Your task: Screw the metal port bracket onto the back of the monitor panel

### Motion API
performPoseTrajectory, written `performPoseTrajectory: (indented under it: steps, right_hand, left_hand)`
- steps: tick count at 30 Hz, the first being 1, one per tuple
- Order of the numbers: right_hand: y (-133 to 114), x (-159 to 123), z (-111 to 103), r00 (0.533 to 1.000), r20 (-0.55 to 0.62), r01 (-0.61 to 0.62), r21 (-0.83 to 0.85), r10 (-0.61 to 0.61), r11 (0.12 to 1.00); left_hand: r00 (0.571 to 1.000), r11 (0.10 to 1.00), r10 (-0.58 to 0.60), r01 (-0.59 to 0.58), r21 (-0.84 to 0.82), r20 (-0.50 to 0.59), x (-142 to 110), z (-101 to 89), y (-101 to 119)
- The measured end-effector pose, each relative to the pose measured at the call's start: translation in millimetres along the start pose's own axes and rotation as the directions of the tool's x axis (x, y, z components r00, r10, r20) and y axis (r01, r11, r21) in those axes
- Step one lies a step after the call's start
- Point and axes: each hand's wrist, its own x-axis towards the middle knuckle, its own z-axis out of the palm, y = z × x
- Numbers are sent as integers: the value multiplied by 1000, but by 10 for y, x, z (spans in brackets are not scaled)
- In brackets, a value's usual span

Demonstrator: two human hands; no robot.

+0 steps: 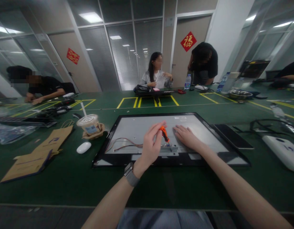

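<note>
In mid-frame, I'd keep the one orange-and-black screwdriver [164,134] that the left hand [151,141] grips square to the silver metal bracket [172,149], open right hand [186,135] flat to steady one grey, black-rimmed panel [134,127], with one clear plastic cup [90,126] left of centre and two red paper diamonds [188,41] beyond, upper frame.

"How's the light?"
"Rather dim. White lights [91,17] shine at upper left and upper right, and blinds [124,71] glow near upper centre."
"Any glare?"
"A pale sheen on the grey panel [205,129], right of centre."
"Sharpness?"
"Soft throughout; the left and right edges look smeared and stretched. Pixel blocks [35,79] mask patches in the upper half."
</note>
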Motion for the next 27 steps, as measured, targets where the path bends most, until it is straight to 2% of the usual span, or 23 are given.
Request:
performPoseTrajectory:
  steps: [2,7,10,13,16,21,27]
  right_hand:
    - [-4,3,-4,1000,9,-11,-7,11,1000]
    - [-13,9,-20,999,33,-15,-9,15,1000]
    - [-9,6,-11,1000,19,-14,-3,14,1000]
    - [1,3,8,1000,2,-1,-4,1,1000]
    - [6,0,16,1000,-8,4,-8,-4,1000]
    - [-10,-3,-11,1000,19,-21,-3,21,1000]
    - [-29,-9,-41,999,48,-17,7,17,1000]
  left_hand:
    - [1000,1000,4,-4,-18,-21,2,9,-18]
    - [994,990,30,-16,137,-103,5,-3,-22]
    - [998,991,18,-10,132,-63,2,-12,-2]
    - [1000,999,-3,4,47,-21,3,-5,6]
    - [999,1000,-2,2,15,-36,14,-1,0]
    - [998,996,-3,9,92,-70,26,-21,-12]
    - [998,999,-53,53,3,16,-2,-22,-34]
